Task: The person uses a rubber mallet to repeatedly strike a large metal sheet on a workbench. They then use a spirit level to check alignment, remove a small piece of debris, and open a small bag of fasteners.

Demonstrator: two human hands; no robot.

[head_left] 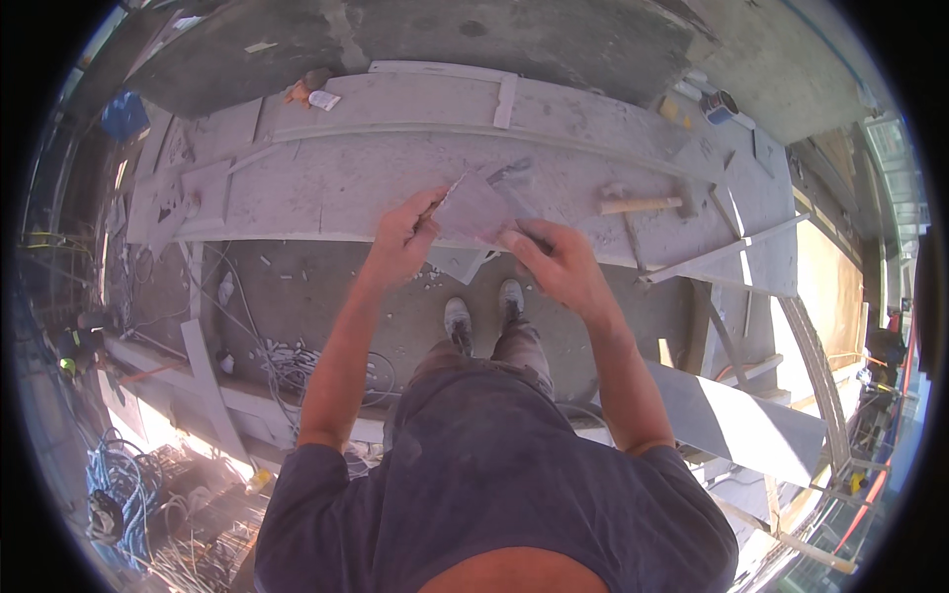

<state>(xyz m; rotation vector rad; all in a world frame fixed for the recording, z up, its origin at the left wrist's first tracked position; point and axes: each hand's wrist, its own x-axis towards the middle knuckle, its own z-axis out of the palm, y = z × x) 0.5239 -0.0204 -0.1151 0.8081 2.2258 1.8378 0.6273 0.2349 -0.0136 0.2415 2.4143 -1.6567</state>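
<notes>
Far left: blue crumpled bag or cloth (pixel 125 115) at the slab's top-left corner, white cable bundle (pixel 287 361) on the floor lower down, w/ small pale chips scattered around it. Long grey dusty stone work slab (pixel 326 188) runs across the frame.

Left hand (pixel 400 245) is clenched on the left edge of a flat grey irregular stone tile piece (pixel 474 210), thumb on top. The piece is held up just above the slab's near edge, over the worn white work shoes (pixel 484 321). Right hand (pixel 556 259) pinches the piece's right/lower edge; can't tell if it also holds a small tool, too blurred.

Progress, as a judgement: piece looks already broken or cut to a rough shape (offcuts below hint at that), but it's in hand, not laid anywhere, so trimming/fitting looks unfinished.

Right: wooden-handled mallet w/ grey head (pixel 647 204) lies on the slab, untouched, near the right hand but apart. Farther right, roll of blue tape (pixel 720 107).
</notes>
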